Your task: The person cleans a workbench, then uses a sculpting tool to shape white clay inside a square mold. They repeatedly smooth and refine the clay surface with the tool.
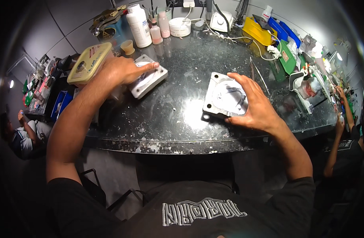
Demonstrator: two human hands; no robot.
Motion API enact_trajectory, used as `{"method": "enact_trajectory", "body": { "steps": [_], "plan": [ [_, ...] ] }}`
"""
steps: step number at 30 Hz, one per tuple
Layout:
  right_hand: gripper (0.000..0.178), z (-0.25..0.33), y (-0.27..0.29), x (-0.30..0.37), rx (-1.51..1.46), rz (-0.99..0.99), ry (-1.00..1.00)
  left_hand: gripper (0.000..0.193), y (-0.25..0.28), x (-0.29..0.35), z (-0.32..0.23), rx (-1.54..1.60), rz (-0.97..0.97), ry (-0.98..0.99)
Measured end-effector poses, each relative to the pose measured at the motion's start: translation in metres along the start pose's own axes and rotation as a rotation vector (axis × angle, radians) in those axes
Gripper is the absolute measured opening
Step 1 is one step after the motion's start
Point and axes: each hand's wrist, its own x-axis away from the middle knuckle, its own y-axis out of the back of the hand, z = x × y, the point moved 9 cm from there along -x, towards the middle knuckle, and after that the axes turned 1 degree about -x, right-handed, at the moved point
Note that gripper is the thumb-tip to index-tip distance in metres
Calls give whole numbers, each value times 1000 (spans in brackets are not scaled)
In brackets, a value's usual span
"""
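The left hand (128, 72) is holding a pale mold-like block (149, 84) at upper centre-left, its thumb lying across the top and its fingers hidden, while the right hand (256, 104) is clasping a second block (223, 98) right of centre between widely parted thumb and fingers. With each block depending on a single hand, a weak hold could be risking a slip and chipped edges on the tabletop (182, 59).

2 metal blocks (214, 93), 1 tall white bottle (140, 29), 2 pinkish bottles (156, 35), 1 yellow-lidded box (88, 63)
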Motion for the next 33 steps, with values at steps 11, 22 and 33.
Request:
{"method": "enact_trajectory", "body": {
  "steps": [11, 22, 33],
  "plan": [
    [113, -7, -9, -11, -102, 67, -65, 140, -18, 5, 15, 183, -230, -150],
    [139, -13, -15, -12, -35, 335, -204, 108, -49, 119, 4, 487, -896, -247],
    [91, -62, 25, 32, -64, -175, -285, 28, -184, 274, 182, 1056, -1826, -373]
  ]
}}
